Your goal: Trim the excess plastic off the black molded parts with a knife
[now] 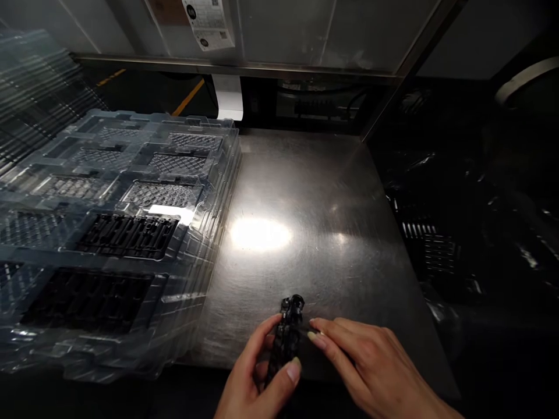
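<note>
A narrow black molded plastic part [286, 334] is gripped between the thumb and fingers of my left hand [257, 372], over the near edge of the steel table. Its far end is raised in rounded, glossy lumps. Just to the right, my right hand [367, 355] has its thumb and index finger pinched close beside the part. A thin dark sliver shows at those fingertips, too small and blurred to name. The lower end of the part fades into shadow behind my left thumb.
Clear plastic trays [174, 297] are stacked on the left, with black ribbed parts [126, 235] in some pockets. The brushed steel tabletop [301, 192] has a bright glare spot. Black parts [439, 253] lie among dark plastic on the right. A metal-framed panel [283, 35] stands behind.
</note>
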A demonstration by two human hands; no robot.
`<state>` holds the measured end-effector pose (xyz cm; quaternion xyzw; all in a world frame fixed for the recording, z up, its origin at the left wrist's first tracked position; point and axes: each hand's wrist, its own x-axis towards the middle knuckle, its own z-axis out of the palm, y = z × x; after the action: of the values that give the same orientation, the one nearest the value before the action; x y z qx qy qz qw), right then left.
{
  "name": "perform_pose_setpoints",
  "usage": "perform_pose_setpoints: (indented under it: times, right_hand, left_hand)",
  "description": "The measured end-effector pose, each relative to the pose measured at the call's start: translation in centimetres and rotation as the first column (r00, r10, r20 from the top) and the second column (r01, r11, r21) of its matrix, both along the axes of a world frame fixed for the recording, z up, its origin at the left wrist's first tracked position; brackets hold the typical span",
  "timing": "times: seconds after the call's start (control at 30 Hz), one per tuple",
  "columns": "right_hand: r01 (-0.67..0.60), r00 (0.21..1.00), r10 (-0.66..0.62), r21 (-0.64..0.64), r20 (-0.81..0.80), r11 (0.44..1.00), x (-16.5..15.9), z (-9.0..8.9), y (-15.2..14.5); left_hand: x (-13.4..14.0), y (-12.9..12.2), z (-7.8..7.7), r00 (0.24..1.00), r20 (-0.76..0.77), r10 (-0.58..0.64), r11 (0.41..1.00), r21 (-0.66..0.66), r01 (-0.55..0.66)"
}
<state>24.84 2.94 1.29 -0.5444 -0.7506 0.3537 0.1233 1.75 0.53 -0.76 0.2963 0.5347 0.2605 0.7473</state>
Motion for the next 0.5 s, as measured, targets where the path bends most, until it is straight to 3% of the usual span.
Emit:
perform_pose_setpoints:
  times: [0.2, 0.5]
  right_hand:
    - [-0.048, 0.992, 0.051, -0.032, 0.116, 0.998, 0.3, 0.0, 0.1]
    - [-0.026, 0.982, -0.023, 0.252, 0.188, 0.967, -0.6, 0.1, -1.2]
  left_hand:
    - [0.0, -0.1, 0.0, 1.000, -0.006, -0.025, 0.998, 0.057, 0.025]
    - [0.4, -0.6, -0.3, 0.999, -0.030, 0.023, 0.996, 0.086, -0.020]
